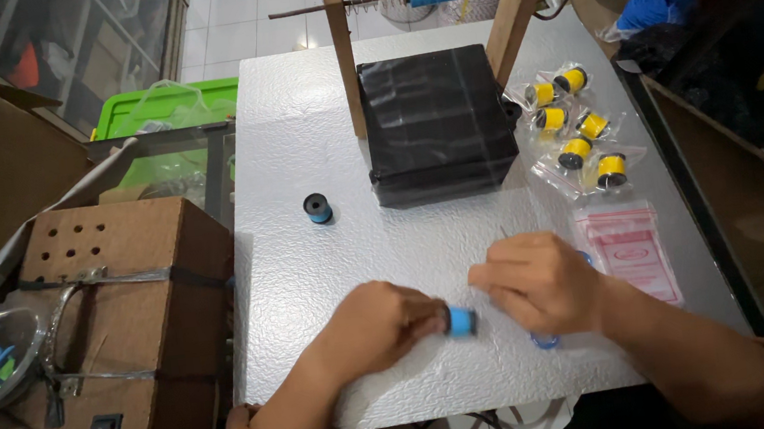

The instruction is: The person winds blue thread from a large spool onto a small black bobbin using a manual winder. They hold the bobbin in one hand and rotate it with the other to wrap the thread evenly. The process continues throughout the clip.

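While your left hand point(382, 326) pinched the blue thread spool point(460, 321) at the near edge of the desk point(295, 110), fingers clenched on it, your right hand point(541, 283) sat just beside it, curled; can't tell what it held. Risk: the spool could roll off the near edge if your grip slipped. Loose spool point(317, 208) lay further left; yellow bagged spools point(576, 128) far right.
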